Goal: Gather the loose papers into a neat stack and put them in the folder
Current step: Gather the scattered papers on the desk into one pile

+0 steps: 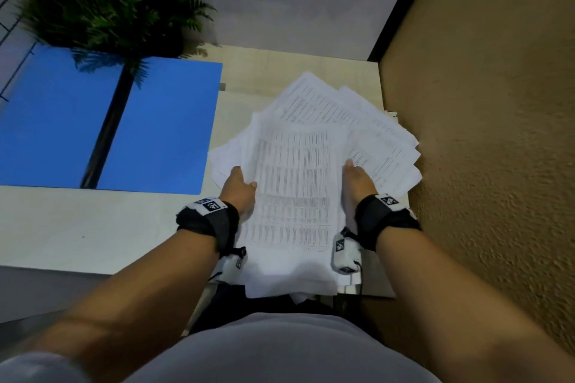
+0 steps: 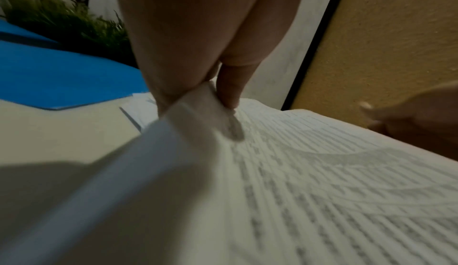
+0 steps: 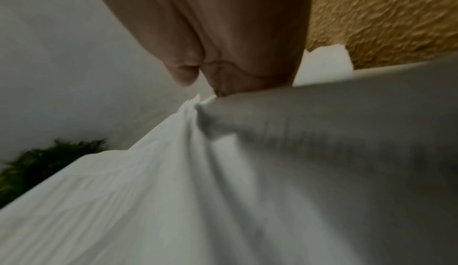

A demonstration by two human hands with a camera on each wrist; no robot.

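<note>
Both hands, left hand (image 1: 239,190) and right hand (image 1: 357,182), pinch the fanned papers (image 1: 298,183) mid-frame (edges misaligned); loose outer sheets could slip off the counter (image 1: 93,227).

We see an office-like corner: a pale desk (image 1: 77,227) holding printed papers (image 1: 295,180), a blue folder (image 1: 161,124) and a potted fern (image 1: 102,9) along its far edge.
</note>
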